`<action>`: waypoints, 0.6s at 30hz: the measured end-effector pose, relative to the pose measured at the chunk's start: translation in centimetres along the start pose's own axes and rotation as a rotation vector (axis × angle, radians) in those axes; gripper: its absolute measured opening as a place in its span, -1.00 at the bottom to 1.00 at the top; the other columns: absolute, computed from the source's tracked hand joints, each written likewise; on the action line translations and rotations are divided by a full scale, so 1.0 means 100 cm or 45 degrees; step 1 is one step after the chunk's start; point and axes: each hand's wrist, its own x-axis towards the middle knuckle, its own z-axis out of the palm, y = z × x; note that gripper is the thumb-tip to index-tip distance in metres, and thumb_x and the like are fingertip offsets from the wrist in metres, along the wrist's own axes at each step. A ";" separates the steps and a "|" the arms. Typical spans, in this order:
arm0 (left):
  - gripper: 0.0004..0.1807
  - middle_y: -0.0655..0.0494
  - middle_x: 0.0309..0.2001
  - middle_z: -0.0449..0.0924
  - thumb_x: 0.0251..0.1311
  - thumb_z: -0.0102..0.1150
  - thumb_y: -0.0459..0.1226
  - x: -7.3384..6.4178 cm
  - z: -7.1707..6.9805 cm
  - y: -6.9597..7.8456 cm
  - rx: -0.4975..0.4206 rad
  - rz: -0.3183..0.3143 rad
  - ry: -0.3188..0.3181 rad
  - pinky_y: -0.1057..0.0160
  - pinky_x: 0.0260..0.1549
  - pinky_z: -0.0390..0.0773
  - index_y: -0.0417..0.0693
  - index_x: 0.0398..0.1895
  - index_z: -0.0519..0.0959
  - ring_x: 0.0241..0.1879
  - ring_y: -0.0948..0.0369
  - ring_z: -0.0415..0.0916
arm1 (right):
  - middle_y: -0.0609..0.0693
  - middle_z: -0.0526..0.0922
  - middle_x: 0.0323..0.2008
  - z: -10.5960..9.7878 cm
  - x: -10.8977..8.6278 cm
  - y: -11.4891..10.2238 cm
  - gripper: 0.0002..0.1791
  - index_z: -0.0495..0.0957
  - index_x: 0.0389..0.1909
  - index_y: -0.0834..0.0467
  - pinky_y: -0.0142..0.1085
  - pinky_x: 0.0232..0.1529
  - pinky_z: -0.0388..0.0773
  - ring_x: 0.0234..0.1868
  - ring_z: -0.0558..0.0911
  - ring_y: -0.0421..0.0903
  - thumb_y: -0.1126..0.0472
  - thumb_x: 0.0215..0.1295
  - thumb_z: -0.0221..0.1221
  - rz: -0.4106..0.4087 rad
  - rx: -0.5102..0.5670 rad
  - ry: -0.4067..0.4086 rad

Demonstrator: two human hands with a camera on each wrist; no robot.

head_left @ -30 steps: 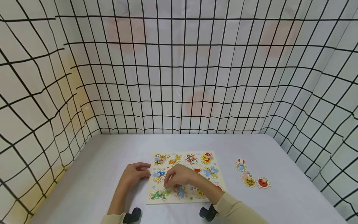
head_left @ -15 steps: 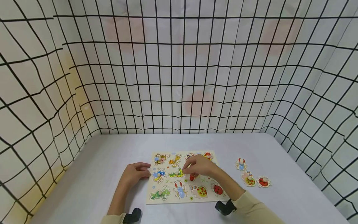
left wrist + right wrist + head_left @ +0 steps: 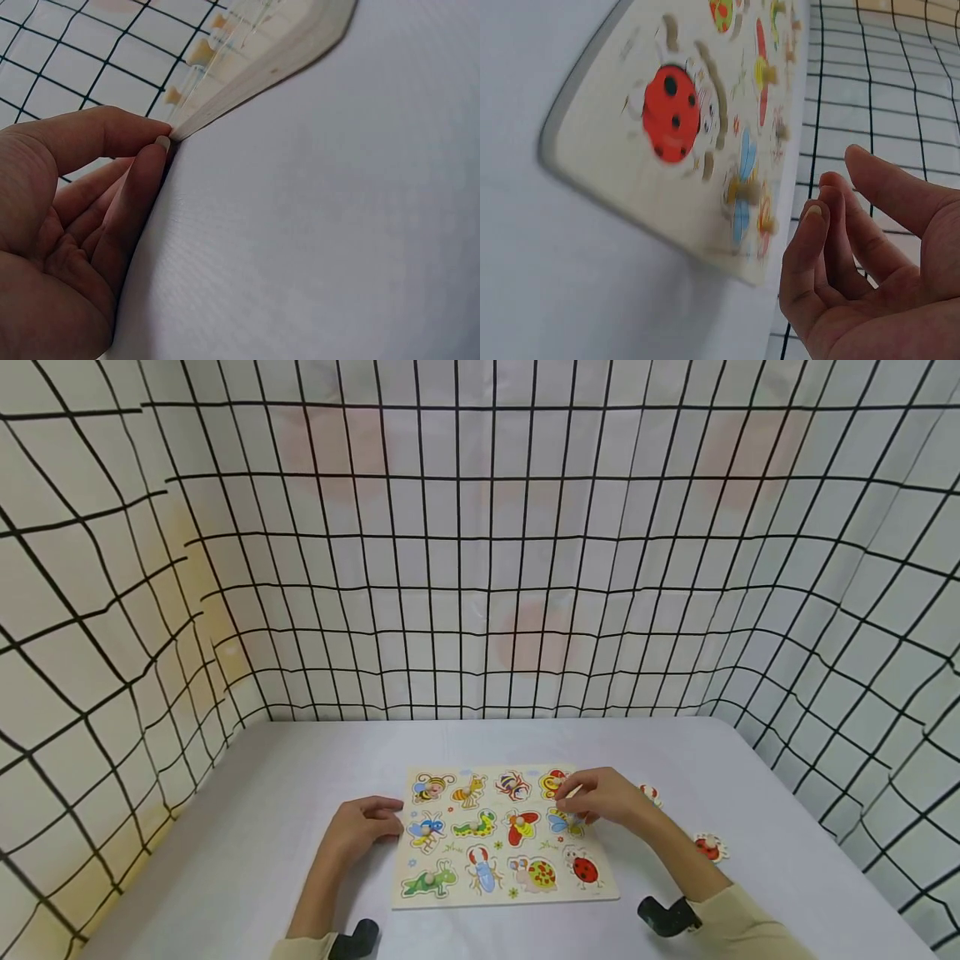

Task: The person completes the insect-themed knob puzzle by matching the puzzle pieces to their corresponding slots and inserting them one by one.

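Observation:
A wooden insect peg puzzle board (image 3: 495,843) lies flat on the white table. Beside its left edge rests my left hand (image 3: 360,831); in the left wrist view, the thumb and index fingertips touch that edge. My right hand (image 3: 600,795) hovers over the board's upper right, near the blue-winged insect piece (image 3: 742,191). Its thumb and fingers stand apart with nothing between them in the right wrist view. Knobbed pieces sit in the upper rows, and a green grasshopper piece (image 3: 430,881) at lower left. The printed beetle, snail and ladybug (image 3: 582,867) spots in the front row show no knobs.
Right of the board lie a loose red-and-white beetle piece (image 3: 649,793), partly covered by my right hand, and a ladybug piece (image 3: 708,846) beside the forearm. Black grid netting (image 3: 487,610) over white sheets encloses the table's back and sides.
My right hand has moved right from the board's middle, uncovering the caterpillar, then the red-winged insect. Its forearm now covers the loose snail piece. My left hand has stayed put.

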 end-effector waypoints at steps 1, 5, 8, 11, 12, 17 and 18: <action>-0.67 0.11 -0.39 0.73 0.09 0.41 -0.33 0.000 -0.001 0.000 0.001 0.000 0.000 0.27 -0.29 0.57 -0.11 -0.03 0.72 -0.42 0.18 0.59 | 0.04 0.69 -0.37 -0.003 -0.001 0.002 -0.75 0.71 -0.15 0.18 -0.24 -0.29 0.62 -0.35 0.59 -0.07 0.12 0.24 0.37 0.011 -0.010 0.013; -0.67 0.11 -0.40 0.73 0.10 0.41 -0.34 -0.001 -0.002 0.000 0.000 0.010 -0.005 0.25 -0.27 0.59 -0.13 -0.02 0.72 -0.42 0.18 0.59 | 0.01 0.69 -0.32 -0.015 -0.005 0.010 -0.74 0.70 -0.11 0.15 -0.24 -0.24 0.64 -0.32 0.59 -0.06 0.11 0.25 0.36 0.057 -0.093 0.083; -0.67 0.11 -0.40 0.72 0.09 0.41 -0.34 -0.001 -0.001 0.000 0.001 0.001 0.000 0.25 -0.27 0.59 -0.12 -0.03 0.72 -0.42 0.18 0.59 | 0.01 0.70 -0.25 -0.024 -0.005 0.017 -0.71 0.70 -0.07 0.15 -0.22 -0.19 0.66 -0.27 0.61 -0.04 0.09 0.27 0.35 0.090 -0.119 0.134; -0.67 0.11 -0.39 0.73 0.09 0.41 -0.34 0.000 -0.001 -0.001 0.003 -0.005 0.002 0.25 -0.27 0.59 -0.12 -0.03 0.72 -0.42 0.18 0.59 | 0.05 0.71 -0.20 -0.034 -0.005 0.027 -0.67 0.68 -0.01 0.18 -0.21 -0.16 0.65 -0.24 0.63 0.00 0.09 0.29 0.32 0.101 -0.108 0.166; -0.67 0.11 -0.39 0.73 0.09 0.41 -0.34 0.000 -0.001 -0.001 0.001 -0.008 0.002 0.26 -0.27 0.59 -0.11 -0.03 0.72 -0.42 0.18 0.59 | 0.05 0.71 -0.19 -0.037 -0.005 0.031 -0.67 0.68 0.00 0.19 -0.22 -0.16 0.65 -0.24 0.63 0.00 0.09 0.30 0.31 0.104 -0.105 0.177; -0.68 0.11 -0.39 0.73 0.08 0.41 -0.35 0.001 0.000 -0.002 -0.001 0.007 0.004 0.25 -0.27 0.59 -0.12 -0.04 0.73 -0.42 0.18 0.59 | 0.05 0.73 -0.21 -0.050 -0.006 0.047 -0.66 0.68 -0.01 0.22 -0.22 -0.21 0.62 -0.29 0.62 -0.03 0.10 0.31 0.31 0.111 -0.090 0.243; -0.68 0.11 -0.40 0.73 0.08 0.41 -0.34 0.001 0.000 -0.002 0.001 0.010 0.006 0.25 -0.27 0.59 -0.12 -0.04 0.73 -0.42 0.18 0.59 | 0.06 0.73 -0.23 -0.053 -0.006 0.050 -0.66 0.68 -0.02 0.23 -0.21 -0.22 0.61 -0.31 0.61 -0.04 0.10 0.30 0.32 0.107 -0.088 0.257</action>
